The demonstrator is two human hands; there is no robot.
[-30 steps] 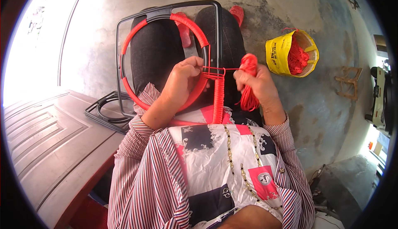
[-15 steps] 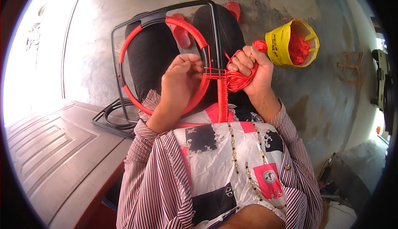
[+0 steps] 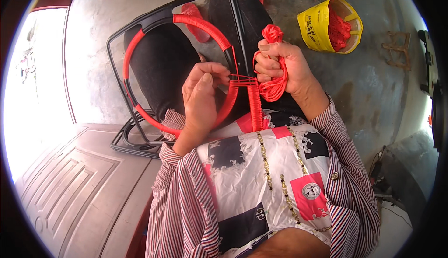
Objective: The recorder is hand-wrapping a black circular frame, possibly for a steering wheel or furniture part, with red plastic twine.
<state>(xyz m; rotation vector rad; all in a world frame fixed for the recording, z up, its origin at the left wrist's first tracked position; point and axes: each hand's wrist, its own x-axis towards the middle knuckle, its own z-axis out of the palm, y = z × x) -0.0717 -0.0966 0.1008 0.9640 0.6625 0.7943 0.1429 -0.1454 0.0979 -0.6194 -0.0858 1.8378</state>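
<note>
Red cord (image 3: 273, 78) is bunched in the right hand (image 3: 282, 66), whose fingers are closed tight around the bundle, a knotted end sticking up above the fist. From it, strands run left to a black frame (image 3: 154, 17) resting across the person's lap, with a round ring (image 3: 205, 24) inside it partly wrapped in red. The left hand (image 3: 203, 92) pinches the strands against the ring between thumb and fingers. On the concrete floor, well apart to the right, a yellow bag (image 3: 317, 24) stands open, holding more loose red cord (image 3: 338, 27).
</note>
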